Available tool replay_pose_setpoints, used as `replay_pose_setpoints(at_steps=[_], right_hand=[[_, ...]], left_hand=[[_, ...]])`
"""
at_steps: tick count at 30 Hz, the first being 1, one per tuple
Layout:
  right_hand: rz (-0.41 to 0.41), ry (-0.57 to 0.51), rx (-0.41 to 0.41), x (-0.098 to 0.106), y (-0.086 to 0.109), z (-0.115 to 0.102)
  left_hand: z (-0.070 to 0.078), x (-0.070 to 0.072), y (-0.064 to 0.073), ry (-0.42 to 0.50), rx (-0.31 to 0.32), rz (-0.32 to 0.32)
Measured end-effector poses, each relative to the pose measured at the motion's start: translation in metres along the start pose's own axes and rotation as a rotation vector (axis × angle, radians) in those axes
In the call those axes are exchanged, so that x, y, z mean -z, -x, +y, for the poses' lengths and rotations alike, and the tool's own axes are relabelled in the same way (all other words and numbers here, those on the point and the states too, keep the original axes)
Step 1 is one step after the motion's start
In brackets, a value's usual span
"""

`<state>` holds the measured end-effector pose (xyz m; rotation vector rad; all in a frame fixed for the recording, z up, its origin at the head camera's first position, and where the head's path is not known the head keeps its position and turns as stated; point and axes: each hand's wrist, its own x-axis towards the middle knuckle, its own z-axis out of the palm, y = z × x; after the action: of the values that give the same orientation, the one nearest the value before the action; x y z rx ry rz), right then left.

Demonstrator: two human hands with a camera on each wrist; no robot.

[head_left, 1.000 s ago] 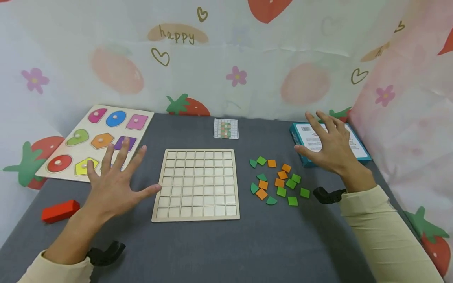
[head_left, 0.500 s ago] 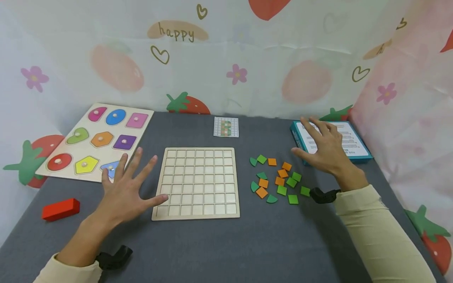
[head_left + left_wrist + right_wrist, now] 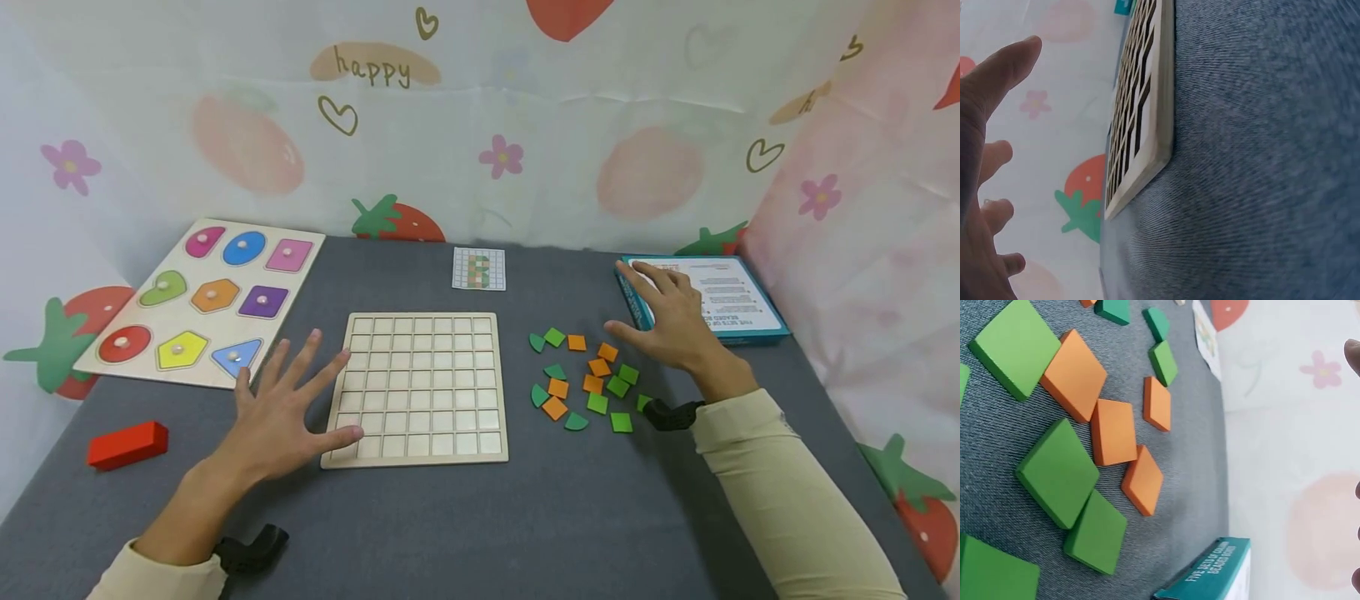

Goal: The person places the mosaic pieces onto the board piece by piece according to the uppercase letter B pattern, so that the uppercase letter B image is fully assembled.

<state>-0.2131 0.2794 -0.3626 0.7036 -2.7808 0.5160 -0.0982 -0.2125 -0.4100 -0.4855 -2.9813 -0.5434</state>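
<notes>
dk grey cloth (image 3: 480,533) covers the table, pale fruit-print backdrop (image 3: 465,108) behind it at 12 o'clock w/ "happy" written on it. grid board (image 3: 427,382) lies flat abt mid-table, wooden rim, pale sq cells; clock hrs below are read from it, head view. left hand (image 3: 283,425) is nearest it, btwn 8 & 9 o'clock, fingers & thumb spread wide apart, raised over the cloth; thumb crosses the board's 8 o'clock corner in head view, but left wrist view has a gap btwn hand & board. loose tiles (image 3: 592,384) at 3 o'clock: orange sqs, green sqs, dk green rounded pcs, all flat on the cloth, some touching ea other, some apart. right hand (image 3: 671,325) btwn 2 & 3 o'clock, beyond the tiles, fingers apart & slightly bent, overlapping the near-left part of the teal box (image 3: 731,292) in head view; right wrist view has its fingertips clear of the box. box lies flat, white label up. further out: small pattern card (image 3: 478,269) at 1 o'clock nr the backdrop, shape puzzle (image 3: 225,329) w/ knobbed coloured pcs at 10 o'clock, red block (image 3: 127,446) just under 9 o'clock. cream sleeves (image 3: 787,492) on both arms, black mount (image 3: 251,550) at ea wrist
</notes>
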Motion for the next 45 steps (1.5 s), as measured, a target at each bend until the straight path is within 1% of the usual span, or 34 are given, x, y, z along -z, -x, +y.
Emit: replay_pose_setpoints(at_steps=[12, 22, 27, 36, 45], right_hand=[[-0.023, -0.032, -0.007, -0.011, -0.001, 0.005], [-0.036, -0.08, 0.01, -0.018, -0.004, 0.007], [-0.05, -0.092, -0.001, -0.021, -0.004, 0.007], [-0.086, -0.116, -0.017, -0.026, -0.007, 0.006], [-0.147, -0.135, -0.046, -0.038, -0.009, 0.007]], left_hand=[[-0.003, -0.013, 0.0, 0.034, -0.043, -0.033], [-0.01, -0.023, 0.002, 0.103, -0.048, -0.097], [-0.011, -0.027, 0.002, 0.112, -0.036, -0.135], [-0.012, -0.029, 0.007, 0.115, -0.061, -0.153], [-0.013, -0.034, 0.008, 0.127, -0.058, -0.156]])
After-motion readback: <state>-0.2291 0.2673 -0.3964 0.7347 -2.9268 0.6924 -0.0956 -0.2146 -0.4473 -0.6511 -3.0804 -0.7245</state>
